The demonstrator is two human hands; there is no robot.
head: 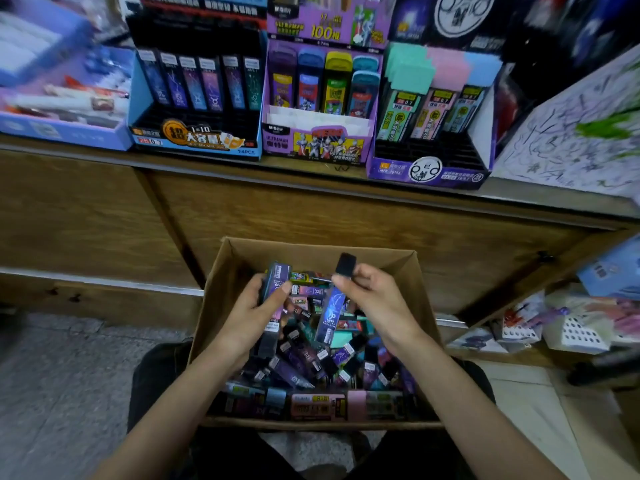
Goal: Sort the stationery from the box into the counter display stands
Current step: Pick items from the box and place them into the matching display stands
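Observation:
A cardboard box (pixel 398 268) rests on my lap, full of several small lead-refill cases in purple, black, pink and teal. My left hand (pixel 254 315) grips a stack of dark purple cases (pixel 275 278) over the box's left side. My right hand (pixel 375 299) pinches a blue-purple case (pixel 330 315) with a black cap (pixel 345 264), held upright above the pile. On the counter stand three displays: a blue stand (pixel 194 140) with dark constellation cases, a purple Ultraman stand (pixel 318 143) and a purple stand (pixel 429 171) with pastel cases.
The wooden counter front (pixel 104 216) rises just behind the box. A blue tray of pens (pixel 62 133) sits at far left on the counter. A scribbled white test sheet (pixel 571 140) leans at right. Lower shelves at right hold packaged goods (pixel 571 327).

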